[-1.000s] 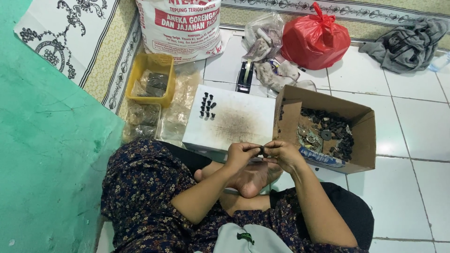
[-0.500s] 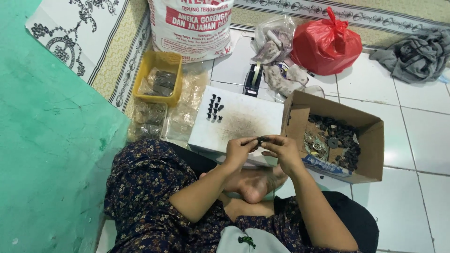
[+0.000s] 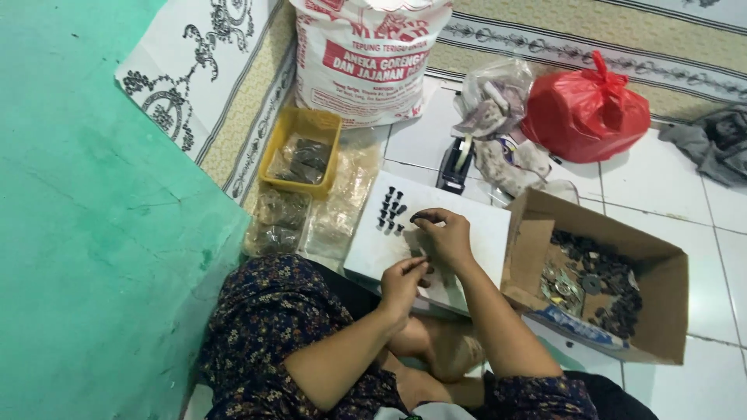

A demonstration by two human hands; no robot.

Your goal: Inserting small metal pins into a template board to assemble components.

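Nearest the camera, the left hand (image 3: 403, 281) hovers curled over the near edge of the white board (image 3: 475, 225), its fingertips drawn together, though whether they pinch anything cannot be told. Just beyond it, toward 1 o'clock, the right hand (image 3: 445, 236) reaches across the board with thumb and forefinger closed on a small dark part (image 3: 420, 217). That part sits right beside the cluster of upright dark pieces (image 3: 391, 210) standing at the board's 10 o'clock corner; the rest of the board surface is bare, leaving room toward 3 o'clock until the cardboard box (image 3: 669, 311) of mixed metal parts, whose flap touches the board's right edge. At 9 o'clock of the board lie clear plastic bags (image 3: 311, 225) on the floor, hemmed by the green wall (image 3: 85, 233). Farther, at 11 o'clock, a yellow tray (image 3: 320, 124) holds more bagged pieces. At 12 o'clock a tape dispenser (image 3: 455, 163) stands just past the board's far edge, with a red plastic bag (image 3: 585, 115) and a large white sack (image 3: 366, 58) beyond.
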